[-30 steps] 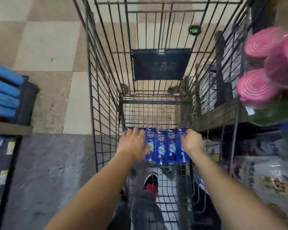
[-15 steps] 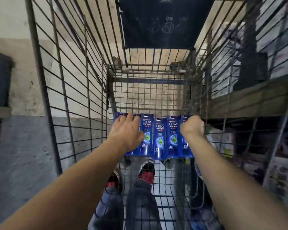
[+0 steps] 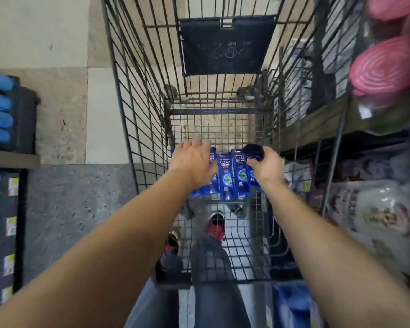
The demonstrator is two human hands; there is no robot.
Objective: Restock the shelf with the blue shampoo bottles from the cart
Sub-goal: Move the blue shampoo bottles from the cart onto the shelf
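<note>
Several blue shampoo bottles (image 3: pixel 225 176) lie side by side on the floor of the wire cart (image 3: pixel 137 95), at its near end. My left hand (image 3: pixel 194 164) lies over the leftmost bottles with fingers spread and fairly straight. My right hand (image 3: pixel 266 168) grips the rightmost bottle (image 3: pixel 253 151) near its dark cap end, which is tipped up above the row. The lower part of that bottle is hidden behind my hand.
A shelf (image 3: pixel 12 159) at the left holds blue packs, with price tags below it. At the right a shelf (image 3: pixel 322 117) carries pink-lidded jars (image 3: pixel 384 67), and white bags (image 3: pixel 374 209) lie beneath. A dark sign (image 3: pixel 225 46) hangs on the cart's far wall. My legs and shoes show through the cart's near end.
My right hand has closed on the rightmost bottle and tilted its cap end up out of the row. My left hand stays over the left bottles. The camera has pulled back.
</note>
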